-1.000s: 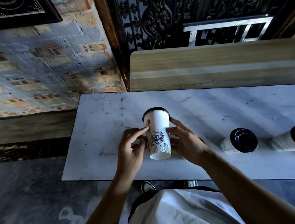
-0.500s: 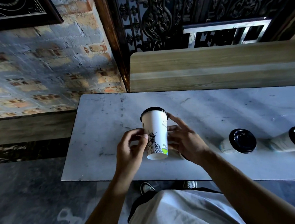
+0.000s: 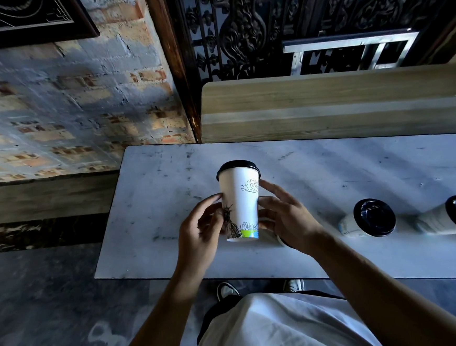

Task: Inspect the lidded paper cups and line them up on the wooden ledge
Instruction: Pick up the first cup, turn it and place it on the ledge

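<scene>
Holding a lidded paper cup (image 3: pixel 239 204) upright between both hands above the marble worktop (image 3: pixel 169 204).

Gripping from either side, the left hand (image 3: pixel 199 235) is pressing its thumb and fingertips against the cup's left wall, over a dark line drawing, while the right hand (image 3: pixel 285 217) is curling loosely around the right wall, its fingers spread and touching near a cloud sketch. The cup is sitting near the worktop's front edge, toward its left end, black lid on top and a green and blue band showing at its base. Two more lidded cups are lying on their sides toward the right end, one (image 3: pixel 369 219) near the right forearm, the other (image 3: pixel 454 216) beside the right edge of view. The wooden ledge (image 3: pixel 325 102) is running behind the worktop's far edge, carrying no cups.
</scene>
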